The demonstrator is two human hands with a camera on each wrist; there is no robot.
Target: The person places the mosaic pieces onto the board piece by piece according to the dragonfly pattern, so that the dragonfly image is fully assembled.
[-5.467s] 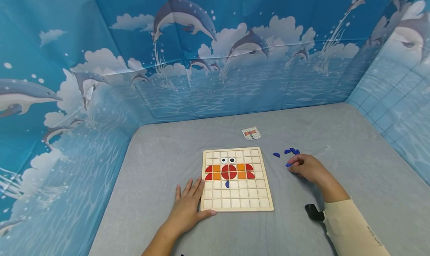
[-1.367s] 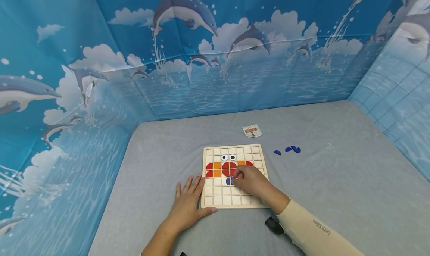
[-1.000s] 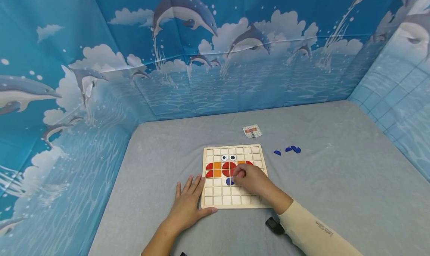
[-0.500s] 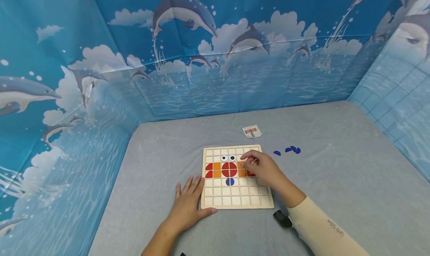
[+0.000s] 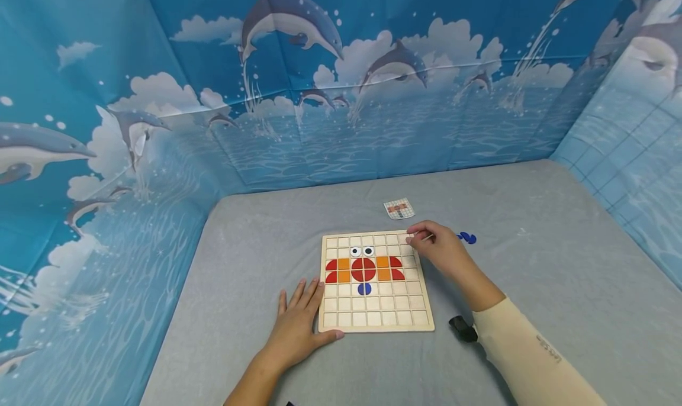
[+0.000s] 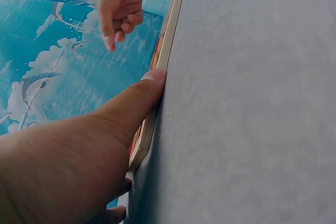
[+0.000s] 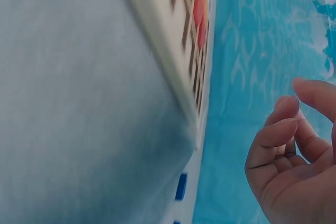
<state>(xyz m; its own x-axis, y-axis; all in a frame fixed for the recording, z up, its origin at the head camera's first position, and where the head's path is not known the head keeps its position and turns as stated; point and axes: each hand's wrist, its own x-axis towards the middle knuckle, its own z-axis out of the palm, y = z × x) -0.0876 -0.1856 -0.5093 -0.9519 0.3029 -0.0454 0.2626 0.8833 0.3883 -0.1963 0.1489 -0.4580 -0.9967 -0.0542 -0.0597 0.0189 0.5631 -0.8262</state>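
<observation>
A square wooden grid board (image 5: 421,320) lies on the grey cloth. Red, orange and eye pieces form a figure on it, with two blue half-circle pieces (image 5: 364,289) side by side just below the red circle (image 5: 363,270). My left hand (image 5: 298,335) rests spread at the board's lower left corner; in the left wrist view its thumb (image 6: 142,95) touches the board's edge. Over the board's upper right corner my right hand (image 5: 439,249) hovers with loosely bent fingers, and nothing shows between them. It partly hides the loose blue half-circles (image 5: 469,238) on the cloth.
A small pattern card (image 5: 399,208) lies behind the board. A dolphin-printed curtain (image 5: 341,134) stands along the back and sides of the cloth-covered surface (image 5: 256,246). A black wrist device (image 5: 463,329) sits by the right sleeve.
A second blue half-circle has been brought from the cloth and set beside the first. My right hand has let go and moved up and right, off the figure. The left hand stays still.
</observation>
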